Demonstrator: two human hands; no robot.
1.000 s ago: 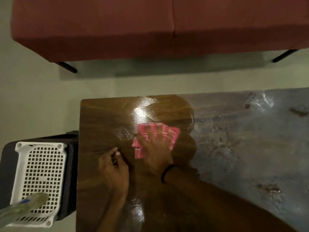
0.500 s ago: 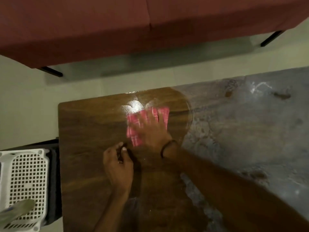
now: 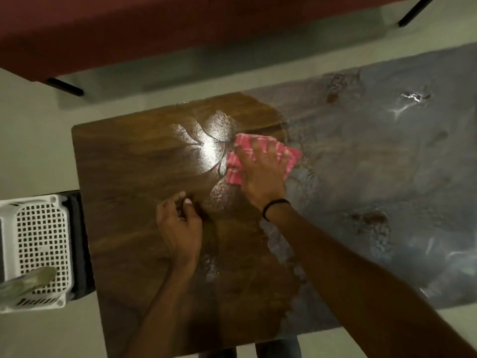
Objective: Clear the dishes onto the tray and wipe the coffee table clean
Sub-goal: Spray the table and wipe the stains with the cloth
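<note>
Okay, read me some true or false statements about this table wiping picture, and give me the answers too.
1. The right hand presses a pink checked cloth flat on the coffee table. True.
2. The left hand holds a spray bottle. False: it rests on the tabletop with its fingers curled, and no bottle is in it.
3. The white perforated tray sits beyond the table's left edge. True.
4. Plates are stacked on the grey part of the table. False: no dishes show on the table.
5. A black band circles the right wrist. True.
</note>
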